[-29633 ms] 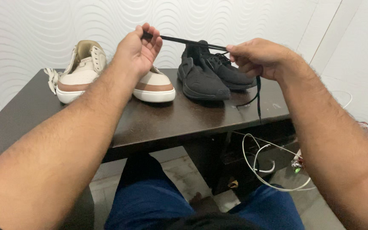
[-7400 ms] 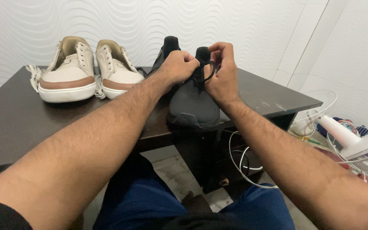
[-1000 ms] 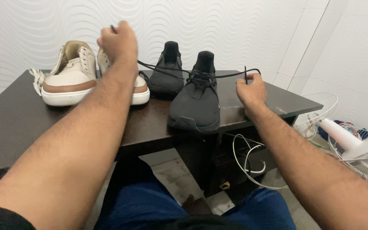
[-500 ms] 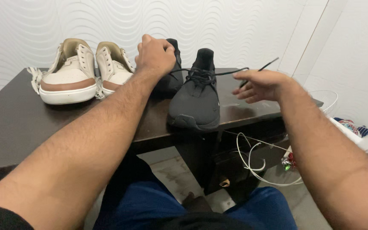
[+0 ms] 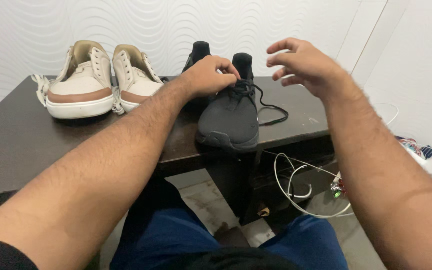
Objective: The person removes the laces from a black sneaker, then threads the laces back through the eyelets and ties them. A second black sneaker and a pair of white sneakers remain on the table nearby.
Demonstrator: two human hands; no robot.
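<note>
Knuckles of left hand hide its grip (unclear) on black shoe; right hand open.

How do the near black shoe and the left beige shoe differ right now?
Colour: the near black shoe is black all over; the left beige shoe is cream with a brown band and white sole.
Contact: the left hand rests at the black shoe's lacing; nothing touches the beige one.
Laces: a black lace trails loose onto the table; the beige shoe's white lace bunches at its side.
Both stand upright, toes toward the camera.
</note>
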